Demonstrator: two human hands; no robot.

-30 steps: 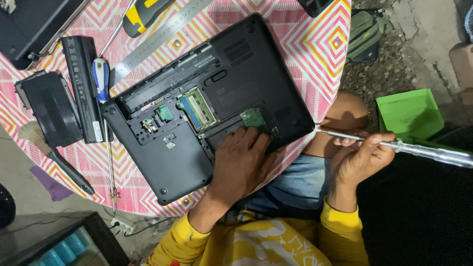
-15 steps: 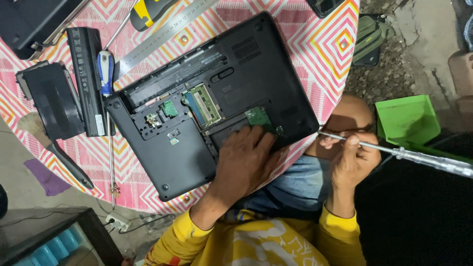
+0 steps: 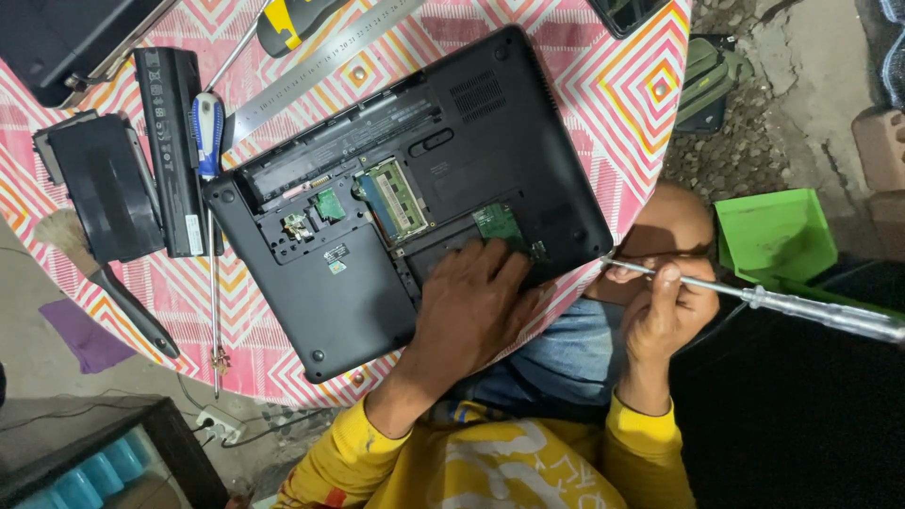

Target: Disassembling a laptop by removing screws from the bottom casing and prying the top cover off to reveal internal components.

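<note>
My left hand [image 3: 476, 306] presses flat and open on the upturned black laptop [image 3: 415, 198] at the counter's near edge — my right hand [image 3: 665, 316] grips a long metal screwdriver [image 3: 782, 303], tip beside the laptop's corner, where I judge a screw comes next.

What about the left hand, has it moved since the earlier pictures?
No. The left hand stays flat on the laptop, fingertips just below the green circuit card.

A pink zigzag-patterned table [image 3: 613, 104] stands on bare concrete floor [image 3: 792, 85]; a green bin [image 3: 773, 236] sits right of the fingers.
</note>
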